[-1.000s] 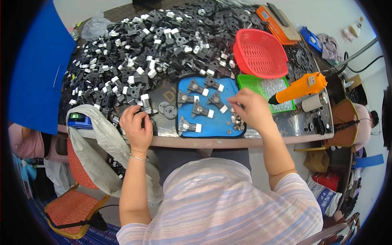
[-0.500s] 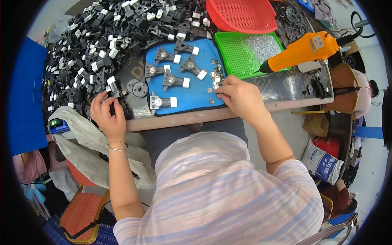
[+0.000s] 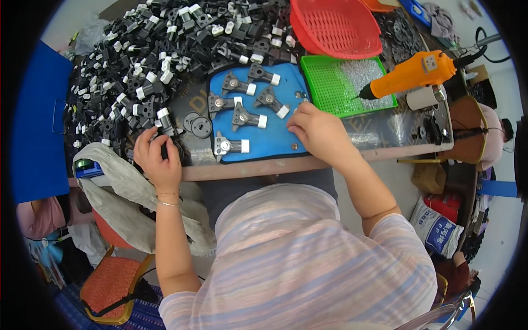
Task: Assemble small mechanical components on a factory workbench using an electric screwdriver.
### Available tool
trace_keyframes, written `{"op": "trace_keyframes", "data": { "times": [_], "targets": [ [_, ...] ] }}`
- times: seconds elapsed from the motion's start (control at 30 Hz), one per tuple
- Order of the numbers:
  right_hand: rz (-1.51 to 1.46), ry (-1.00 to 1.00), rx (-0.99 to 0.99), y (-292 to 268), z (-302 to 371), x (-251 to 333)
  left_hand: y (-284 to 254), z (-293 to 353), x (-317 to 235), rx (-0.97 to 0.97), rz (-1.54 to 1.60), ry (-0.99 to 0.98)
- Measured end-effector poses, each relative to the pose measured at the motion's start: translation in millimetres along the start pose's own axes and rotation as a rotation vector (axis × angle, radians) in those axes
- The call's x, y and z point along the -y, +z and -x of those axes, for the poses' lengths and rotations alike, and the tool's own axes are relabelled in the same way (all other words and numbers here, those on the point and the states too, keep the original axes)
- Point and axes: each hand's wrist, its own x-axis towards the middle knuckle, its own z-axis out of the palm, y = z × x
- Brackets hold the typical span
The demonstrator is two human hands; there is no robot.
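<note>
My right hand [image 3: 320, 135] is over the right part of a blue mat [image 3: 278, 140], thumb and forefinger pinched together. Most of the small metal discs there are hidden under it; one metal disc [image 3: 294, 146] shows near the mat's front edge. Whatever the fingertips pinch is too small to make out. Several black T-shaped parts with white ends, such as this black part [image 3: 231, 145], lie on the mat. At the table's front edge, my left hand [image 3: 159, 165] has curled fingers with something dark between them, largely hidden. Flat black discs [image 3: 201, 127] lie beside it.
A large heap of black and white parts [image 3: 132, 77] covers the table's left and back. A green tray [image 3: 324, 91] holds small clear pieces, with a red basket [image 3: 335, 27] behind it. An orange electric screwdriver [image 3: 412, 74] hangs over the tray. Grey cloth [image 3: 118, 192] drapes at left.
The whole view has shifted slightly, moving the table rightward and down in the picture. My right hand has moved left over the mat and now covers most metal discs. My left hand stays curled.
</note>
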Motion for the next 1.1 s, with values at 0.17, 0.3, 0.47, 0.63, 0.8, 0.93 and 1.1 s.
{"op": "trace_keyframes", "data": {
  "times": [0.17, 0.3, 0.47, 0.63, 0.8, 0.93, 1.1],
  "targets": [
    [-0.230, -0.046, -0.201, -10, -58, -1, 0, 0, -1, -0.007, 0.001, -0.004],
    [-0.234, 0.071, -0.091, -8, -114, -7, 0, -1, 0, -0.020, 0.031, -0.003],
    [-0.263, 0.113, -0.017, 2, -134, -17, 0, -2, -1, -0.043, 0.057, -0.009],
    [-0.220, 0.150, -0.020, -2, -131, -9, -1, -1, 1, -0.038, 0.068, -0.011],
    [-0.226, 0.168, -0.029, 1, -132, -7, -2, -3, -1, -0.051, 0.068, -0.013],
    [-0.197, 0.084, -0.092, -2, -130, 11, -2, -4, -3, -0.060, 0.070, -0.008],
    [-0.082, -0.326, 0.138, 16, -110, 88, -1, -4, -2, -0.049, 0.086, -0.016]
  ]
}}
